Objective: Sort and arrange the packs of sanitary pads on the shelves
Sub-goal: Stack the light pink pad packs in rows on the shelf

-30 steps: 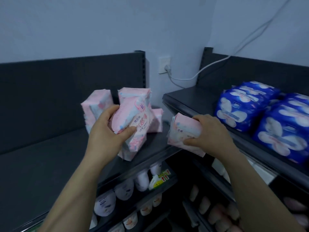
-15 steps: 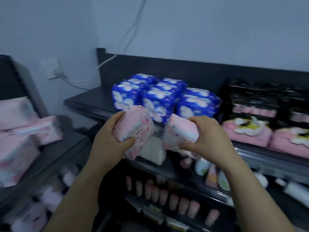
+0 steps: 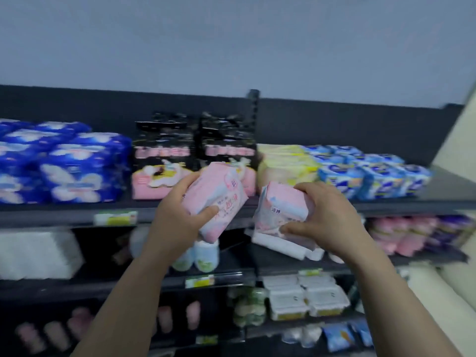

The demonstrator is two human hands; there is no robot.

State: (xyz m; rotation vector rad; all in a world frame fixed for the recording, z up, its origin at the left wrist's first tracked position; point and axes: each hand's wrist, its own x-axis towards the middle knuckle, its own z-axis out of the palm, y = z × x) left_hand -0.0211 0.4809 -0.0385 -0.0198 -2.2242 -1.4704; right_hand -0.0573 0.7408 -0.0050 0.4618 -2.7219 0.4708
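The left hand [image 3: 177,220] grips a pink soft-plastic pack of sanitary pads [image 3: 219,199]. The thumb lies across the printed face and the fingers curl behind, so the label faces us for identification. The right hand [image 3: 327,217] clamps a second pink-and-white soft pack [image 3: 282,211] by one end, fingers over the top and thumb beneath. Both packs are in the air in front of the dark metal top shelf [image 3: 450,188] and touch nothing on it. We note that this shelf groups stock by type: dark blue packs [image 3: 77,163], black-and-pink packs [image 3: 164,161], pale yellow packs [image 3: 283,161] and light blue packs [image 3: 373,176]. We judge that each held pack awaits a matching group. Blurred pink packs [image 3: 401,233] lie on the shelf below, at right.
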